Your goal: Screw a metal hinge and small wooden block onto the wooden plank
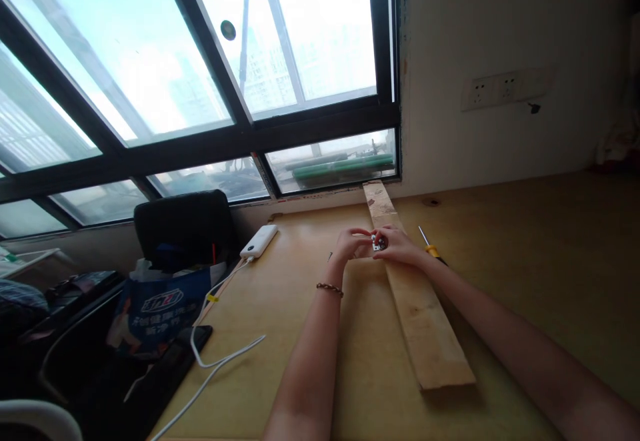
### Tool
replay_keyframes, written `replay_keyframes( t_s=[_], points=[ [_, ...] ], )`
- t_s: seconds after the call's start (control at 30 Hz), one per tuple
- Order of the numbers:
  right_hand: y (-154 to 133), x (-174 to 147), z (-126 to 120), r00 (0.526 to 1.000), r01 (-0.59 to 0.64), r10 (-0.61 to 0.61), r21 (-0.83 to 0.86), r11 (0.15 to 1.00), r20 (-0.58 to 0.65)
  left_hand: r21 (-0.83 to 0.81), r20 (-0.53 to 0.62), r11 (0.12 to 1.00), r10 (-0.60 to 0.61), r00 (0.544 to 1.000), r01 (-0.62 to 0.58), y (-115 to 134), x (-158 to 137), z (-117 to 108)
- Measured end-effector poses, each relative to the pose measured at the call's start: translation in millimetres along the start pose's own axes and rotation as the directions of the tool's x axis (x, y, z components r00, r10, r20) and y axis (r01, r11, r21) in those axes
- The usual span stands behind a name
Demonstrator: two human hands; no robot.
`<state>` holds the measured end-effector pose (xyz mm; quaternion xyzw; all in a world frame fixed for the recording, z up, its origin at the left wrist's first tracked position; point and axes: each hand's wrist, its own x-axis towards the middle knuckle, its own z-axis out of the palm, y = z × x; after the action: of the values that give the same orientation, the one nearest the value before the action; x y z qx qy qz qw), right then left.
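Over a long wooden board (431,327), my left hand (353,244) and my right hand (395,244) meet at a small silver metal fitting (379,243). Fingers of both hands close on the fitting and cover much of it, so its exact kind is unclear. My right wrist passes above the board, while my left hand is at its left edge. A screwdriver (432,250) with a yellow and black handle lies just right of the board, partly behind my right forearm. Left of my left wrist is a small dark screw (330,255).
A white power bank (259,241) with a white cable (220,363) lies along the left of the wooden table (295,281). Beyond that edge are a black chair (185,224) and a blue bag (160,307). A window and a wall with sockets (493,91) stand behind.
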<state>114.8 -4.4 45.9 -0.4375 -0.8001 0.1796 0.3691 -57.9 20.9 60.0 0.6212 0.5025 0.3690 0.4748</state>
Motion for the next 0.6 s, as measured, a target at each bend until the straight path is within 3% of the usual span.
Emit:
replay_keyframes(
  t_s=[0.17,0.47,0.6],
  points=[
    [-0.9,-0.3,-0.1,1.0,-0.009,0.009,0.008,1.0,0.0,-0.034,-0.009,0.999,0.007,1.0,-0.007,-10.0,5.5,8.4],
    [-0.7,0.3,-0.6,1.0,-0.021,0.02,0.013,1.0,0.016,0.105,-0.207,0.989,0.127,0.97,-0.107,-10.5,10.6,21.0],
    [-1.7,-0.1,-0.3,1.0,-0.023,0.023,-0.002,1.0,0.012,0.159,-0.223,0.984,0.109,0.969,-0.075,-11.6,9.8,22.6]
  ],
)
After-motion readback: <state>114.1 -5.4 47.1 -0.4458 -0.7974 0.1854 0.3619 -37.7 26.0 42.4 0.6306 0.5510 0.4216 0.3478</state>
